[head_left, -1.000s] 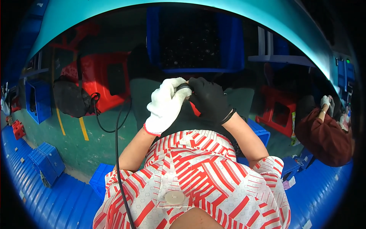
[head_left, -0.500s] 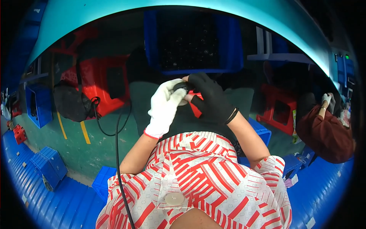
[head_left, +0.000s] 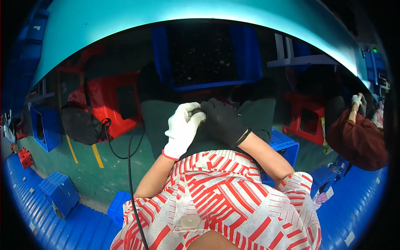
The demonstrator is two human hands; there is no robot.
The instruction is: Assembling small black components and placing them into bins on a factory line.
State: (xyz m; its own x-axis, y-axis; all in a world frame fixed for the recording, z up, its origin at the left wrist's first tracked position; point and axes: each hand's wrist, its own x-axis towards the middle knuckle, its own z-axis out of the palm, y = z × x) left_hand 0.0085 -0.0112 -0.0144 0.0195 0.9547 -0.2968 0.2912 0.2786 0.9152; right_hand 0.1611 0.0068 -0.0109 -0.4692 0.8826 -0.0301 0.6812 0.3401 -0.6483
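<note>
My left hand [head_left: 182, 128], in a white glove with a red cuff edge, pinches a small black rounded part [head_left: 196, 111] between thumb and fingers. Little of the part shows between the two gloves. Against it presses my right hand [head_left: 222, 121], curled closed in a black glove with a dark band at the wrist. What the right fingers hold is hidden beneath the hand. Both hands meet above my dark-clothed lap [head_left: 256, 114].
Beyond my knees stands a blue crate [head_left: 208, 86] holding many small black pieces. A teal table edge [head_left: 175, 12] arches across the top. Red stools [head_left: 110, 100] and a black bag [head_left: 79, 123] lie left; a cable hangs there. A person in dark red [head_left: 358, 139] sits right.
My hands have come slightly nearer my body and closer together. The red object seen under my right hand is now hidden, and the black part is more covered. The view has shifted a little.
</note>
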